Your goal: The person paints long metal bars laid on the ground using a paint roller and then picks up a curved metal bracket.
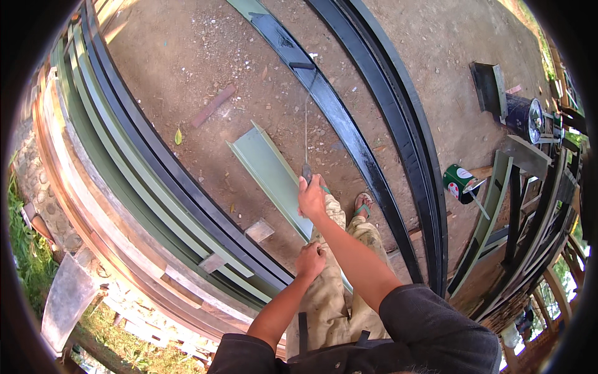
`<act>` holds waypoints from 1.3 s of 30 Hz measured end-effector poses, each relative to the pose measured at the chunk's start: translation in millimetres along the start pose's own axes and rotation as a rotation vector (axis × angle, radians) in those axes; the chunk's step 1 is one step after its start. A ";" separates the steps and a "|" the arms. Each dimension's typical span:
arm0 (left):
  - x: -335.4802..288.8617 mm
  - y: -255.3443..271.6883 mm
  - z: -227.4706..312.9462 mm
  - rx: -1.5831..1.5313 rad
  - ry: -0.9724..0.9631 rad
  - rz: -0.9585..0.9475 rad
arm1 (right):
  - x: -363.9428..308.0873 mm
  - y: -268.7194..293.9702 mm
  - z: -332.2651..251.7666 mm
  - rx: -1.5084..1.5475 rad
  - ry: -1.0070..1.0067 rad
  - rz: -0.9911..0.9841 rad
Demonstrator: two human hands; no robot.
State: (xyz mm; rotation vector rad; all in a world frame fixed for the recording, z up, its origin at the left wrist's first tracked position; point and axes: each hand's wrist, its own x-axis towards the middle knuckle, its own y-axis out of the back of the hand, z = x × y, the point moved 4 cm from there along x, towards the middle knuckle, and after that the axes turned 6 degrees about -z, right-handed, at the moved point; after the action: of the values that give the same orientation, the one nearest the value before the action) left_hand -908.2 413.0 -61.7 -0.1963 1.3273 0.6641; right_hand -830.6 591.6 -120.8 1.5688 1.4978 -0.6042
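Note:
My right hand (313, 196) is wrapped round the grip of a paint roller (302, 65), held out on a long thin rod. The dark roller head rests on a long metal beam (336, 106), which is wet and black over most of its length and still pale green at the far end. My left hand (310, 260) is closed in front of my thigh, by the near end of a short green metal channel (268, 168). Its curled fingers hide whatever may be in them.
Black-painted beams (398, 118) lie to the right, and green and dark beams (143, 168) are stacked at left. A green paint can (460, 184) with a stick and a dark drum (524, 117) stand right. A wood strip (213, 106) lies on the dirt.

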 end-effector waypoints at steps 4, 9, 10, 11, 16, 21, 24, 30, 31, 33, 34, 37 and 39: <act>-7.0 5.3 6.3 0.051 0.005 0.030 | -89.1 53.0 107.4 -0.322 -0.033 0.082; -4.3 -12.6 -5.8 0.009 -0.006 0.053 | -156.7 142.0 103.6 -0.571 0.066 0.144; -4.4 -16.1 -7.8 0.011 -0.012 0.049 | -161.7 157.2 96.5 -0.600 0.121 0.152; -4.7 -20.3 -9.0 0.004 -0.014 0.054 | -164.6 171.3 92.0 -0.647 0.131 0.126; -11.9 -33.7 -7.4 -0.007 -0.022 0.073 | -175.2 225.3 101.2 -0.871 -0.004 0.116; -15.3 -47.2 -10.1 0.004 -0.018 0.106 | -186.0 232.9 136.4 -0.898 0.017 0.119; -17.3 -54.9 -11.5 0.006 -0.023 0.125 | -188.0 229.8 169.1 -0.869 0.180 0.142; -21.9 -60.2 -17.8 0.022 -0.034 0.139 | -93.2 191.0 121.6 -0.833 0.303 0.250; -22.2 -58.3 -17.3 0.031 -0.036 0.127 | -68.2 184.1 98.3 -0.823 0.297 0.258; -23.2 -56.8 -15.0 0.029 -0.028 0.127 | -22.2 172.8 47.0 -0.828 0.296 0.268; -24.0 -56.0 -14.1 0.031 -0.029 0.124 | -10.0 170.4 30.3 -0.847 0.295 0.276; -25.5 -66.4 -16.1 0.027 -0.011 0.143 | -6.1 165.9 11.7 -0.890 0.300 0.271; -26.7 -73.9 -22.0 0.034 -0.012 0.153 | -30.6 176.8 37.5 -0.846 0.242 0.241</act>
State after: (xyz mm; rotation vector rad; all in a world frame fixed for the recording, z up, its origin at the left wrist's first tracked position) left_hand -888.2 333.9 -59.6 -0.0635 1.3498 0.7696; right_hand -657.2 559.9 -70.6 1.1280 1.4251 0.3513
